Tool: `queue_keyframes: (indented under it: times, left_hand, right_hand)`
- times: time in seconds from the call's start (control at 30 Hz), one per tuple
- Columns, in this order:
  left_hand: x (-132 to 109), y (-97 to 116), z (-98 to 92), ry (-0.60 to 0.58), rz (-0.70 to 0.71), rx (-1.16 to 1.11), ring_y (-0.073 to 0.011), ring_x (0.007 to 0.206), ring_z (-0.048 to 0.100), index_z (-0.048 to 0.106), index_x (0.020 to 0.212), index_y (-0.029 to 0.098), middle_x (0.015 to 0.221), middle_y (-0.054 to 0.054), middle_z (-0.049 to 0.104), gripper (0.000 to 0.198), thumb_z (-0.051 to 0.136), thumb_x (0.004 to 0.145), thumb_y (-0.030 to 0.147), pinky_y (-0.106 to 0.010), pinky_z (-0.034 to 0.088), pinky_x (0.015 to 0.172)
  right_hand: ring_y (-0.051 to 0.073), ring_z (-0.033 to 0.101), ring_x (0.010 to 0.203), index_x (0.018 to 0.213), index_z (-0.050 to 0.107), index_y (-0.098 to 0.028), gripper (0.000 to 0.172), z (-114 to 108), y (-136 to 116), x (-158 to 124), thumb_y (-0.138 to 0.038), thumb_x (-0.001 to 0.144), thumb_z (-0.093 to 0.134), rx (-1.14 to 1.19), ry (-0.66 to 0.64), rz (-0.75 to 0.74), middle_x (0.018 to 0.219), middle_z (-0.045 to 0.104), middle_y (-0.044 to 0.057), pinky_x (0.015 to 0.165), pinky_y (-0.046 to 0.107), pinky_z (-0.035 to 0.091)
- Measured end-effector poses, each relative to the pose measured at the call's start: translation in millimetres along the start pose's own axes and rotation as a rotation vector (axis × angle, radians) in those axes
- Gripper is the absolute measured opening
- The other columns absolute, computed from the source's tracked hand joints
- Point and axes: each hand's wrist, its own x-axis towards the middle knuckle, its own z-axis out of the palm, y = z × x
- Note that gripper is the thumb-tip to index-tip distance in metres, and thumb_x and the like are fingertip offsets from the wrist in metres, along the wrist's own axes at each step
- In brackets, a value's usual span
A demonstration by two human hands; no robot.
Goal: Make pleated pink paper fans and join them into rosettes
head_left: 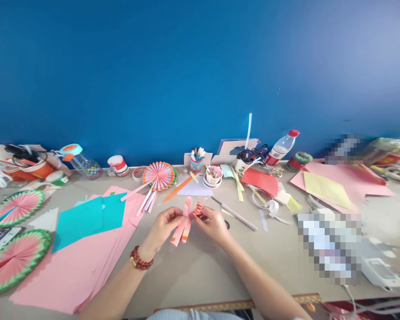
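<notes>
Over the middle of the table, my left hand (166, 224) pinches a pink folded paper piece (177, 234) with orange bands, its two lower ends spread apart. Close beside it, my right hand (213, 224) has its fingers closed on a small orange-red pleated paper strip (198, 209). The two paper pieces are near each other; whether they touch I cannot tell. Just right of my right hand lies a pale-handled pen-like tool (242, 218), with a dark ring-shaped thing partly hidden by the hand. Behind my hands stands a round pleated paper fan (160, 175).
Pink sheets (76, 271) and turquoise paper (83, 224) lie at left, with green-edged fans (18, 258) beyond. Along the blue wall stand a bead jar (88, 168), a glue tub (118, 166), a pen holder (195, 165) and a plastic bottle (282, 149). A power strip (382, 266) is at right.
</notes>
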Motion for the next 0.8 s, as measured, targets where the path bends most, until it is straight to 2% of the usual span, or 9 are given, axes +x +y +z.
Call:
queue_keyframes:
  times: [0.13,0.3,0.43,0.53,0.67,0.8]
  left_hand:
    - [-0.2,-4.2,5.9,0.020,0.093,0.168,-0.0177,0.080,0.061,0.068,0.086,0.019,0.084,-0.002,0.068,0.014,0.062,0.084,0.032,-0.028,0.047,0.076]
    - [1.6,-8.0,5.1,-0.004,0.095,0.109,-0.0175,0.079,0.061,0.063,0.088,0.018,0.084,-0.002,0.066,0.015,0.064,0.084,0.032,-0.029,0.049,0.075]
    - [2.0,-11.4,5.3,-0.017,0.124,0.090,-0.0167,0.076,0.061,0.061,0.088,0.018,0.080,-0.001,0.064,0.014,0.065,0.083,0.031,-0.029,0.049,0.073]
    - [2.4,-13.9,5.2,-0.026,0.142,0.148,-0.0178,0.076,0.061,0.064,0.096,0.018,0.081,-0.002,0.066,0.017,0.063,0.084,0.030,-0.030,0.049,0.073]
    - [2.6,-13.7,4.6,-0.020,0.142,0.260,-0.0210,0.080,0.064,0.068,0.092,0.017,0.086,-0.005,0.070,0.018,0.060,0.086,0.033,-0.032,0.050,0.076]
    - [2.8,-13.5,4.2,-0.009,0.119,0.233,-0.0240,0.088,0.065,0.068,0.095,0.016,0.092,-0.007,0.072,0.022,0.060,0.086,0.035,-0.033,0.050,0.079]
  right_hand:
    - [0.013,0.058,0.058,0.071,0.060,-0.019,0.013,0.9,-0.9,-0.7,-0.022,0.083,0.058,0.018,-0.034,-0.006,0.064,0.065,0.000,0.056,0.021,0.043]
    - [0.013,0.060,0.061,0.075,0.063,-0.019,0.011,4.7,-3.7,-3.6,-0.023,0.085,0.059,0.070,-0.030,-0.008,0.069,0.067,0.000,0.059,0.022,0.046]
    - [0.014,0.060,0.061,0.075,0.064,-0.019,0.014,9.3,-2.4,-4.6,-0.027,0.086,0.060,0.163,-0.043,0.045,0.070,0.067,0.000,0.059,0.023,0.047]
    - [0.015,0.063,0.062,0.077,0.064,-0.019,0.019,12.4,2.6,-4.2,-0.035,0.087,0.062,0.314,-0.083,0.139,0.070,0.067,0.001,0.059,0.024,0.050]
    - [0.018,0.068,0.070,0.080,0.065,-0.019,0.024,13.6,6.8,-3.8,-0.041,0.087,0.064,0.484,-0.129,0.202,0.075,0.069,0.003,0.064,0.027,0.055]
    - [0.017,0.067,0.069,0.082,0.067,-0.018,0.021,10.3,4.1,-3.4,-0.038,0.087,0.064,0.431,-0.135,0.153,0.076,0.070,0.004,0.065,0.027,0.055]
